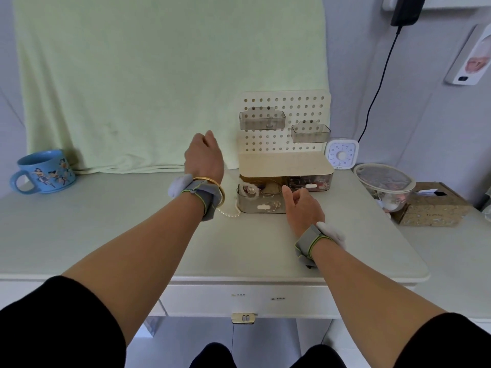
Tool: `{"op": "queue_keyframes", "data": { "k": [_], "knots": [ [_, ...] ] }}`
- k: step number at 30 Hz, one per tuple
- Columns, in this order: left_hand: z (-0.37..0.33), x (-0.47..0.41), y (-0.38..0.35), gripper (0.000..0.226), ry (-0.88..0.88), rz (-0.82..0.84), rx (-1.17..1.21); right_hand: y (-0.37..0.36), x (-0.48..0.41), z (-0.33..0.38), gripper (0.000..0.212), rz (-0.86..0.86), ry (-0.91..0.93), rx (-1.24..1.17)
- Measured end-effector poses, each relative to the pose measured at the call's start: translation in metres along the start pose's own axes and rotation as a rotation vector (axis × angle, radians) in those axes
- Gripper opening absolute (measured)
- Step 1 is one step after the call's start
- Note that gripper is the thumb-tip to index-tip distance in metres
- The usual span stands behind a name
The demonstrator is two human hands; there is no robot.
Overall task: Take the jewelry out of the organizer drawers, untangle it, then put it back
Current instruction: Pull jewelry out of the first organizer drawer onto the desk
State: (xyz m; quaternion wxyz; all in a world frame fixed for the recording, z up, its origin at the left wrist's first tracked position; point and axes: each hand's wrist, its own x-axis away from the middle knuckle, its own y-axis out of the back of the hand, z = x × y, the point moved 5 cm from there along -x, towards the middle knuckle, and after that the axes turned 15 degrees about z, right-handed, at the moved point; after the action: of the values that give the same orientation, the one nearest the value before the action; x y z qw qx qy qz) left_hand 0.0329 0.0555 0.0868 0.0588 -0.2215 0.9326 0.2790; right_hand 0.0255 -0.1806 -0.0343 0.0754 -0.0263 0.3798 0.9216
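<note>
On the pale grey-white surface [106, 235], just in front of the cream pegboard organizer [285, 162], the smoky clear left drawer [261, 207] stands pulled out. A jumble of gold chains and beaded jewelry [265, 193] lies in it, and the right drawer [310, 183] is closed. A white pearl strand [231, 213] lies on the surface beside the open drawer's left corner, running toward our left wrist.

Our left hand [204, 155] is raised with its back to us and its fingers hidden, so we cannot tell whether it holds anything. Our right hand [304, 208] sits at the open drawer's right front corner, thumb out and fingers loosely curled. We cannot tell whether it grips the drawer.

We judge two risks. The pearls may catch on the gold bangle [212, 183] at our left wrist and be dragged off or snapped. A hard pull could bring the drawer right out and spill it.
</note>
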Motion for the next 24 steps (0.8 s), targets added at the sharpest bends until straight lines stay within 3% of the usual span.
{"op": "queue_keyframes", "data": {
  "k": [3, 6, 9, 12, 16, 20, 24],
  "knots": [
    [0.017, -0.001, 0.009, 0.036, 0.084, -0.051, -0.136, 0.000, 0.000, 0.000, 0.041, -0.001, -0.003, 0.008],
    [0.038, 0.002, 0.009, 0.037, 0.186, 0.012, -0.303, 0.000, 0.000, 0.000, 0.042, -0.008, 0.003, 0.012],
    [0.054, 0.006, 0.001, 0.026, 0.238, 0.053, -0.320, 0.000, -0.001, -0.001, 0.042, -0.014, 0.004, 0.009],
    [0.038, 0.008, -0.019, 0.020, -0.010, 0.109, -0.277, 0.000, -0.001, -0.001, 0.042, -0.024, 0.003, 0.011],
    [-0.001, 0.026, -0.056, 0.018, -0.379, 0.375, -0.396, 0.000, 0.000, -0.002, 0.042, -0.022, -0.005, 0.005],
    [-0.001, 0.038, -0.086, 0.043, -0.399, 0.559, -1.005, -0.001, 0.000, -0.003, 0.044, -0.027, -0.008, 0.004],
    [0.006, 0.038, -0.085, 0.051, -0.422, 0.480, -1.070, 0.000, 0.000, -0.003, 0.043, -0.034, -0.004, 0.012]
  ]
}}
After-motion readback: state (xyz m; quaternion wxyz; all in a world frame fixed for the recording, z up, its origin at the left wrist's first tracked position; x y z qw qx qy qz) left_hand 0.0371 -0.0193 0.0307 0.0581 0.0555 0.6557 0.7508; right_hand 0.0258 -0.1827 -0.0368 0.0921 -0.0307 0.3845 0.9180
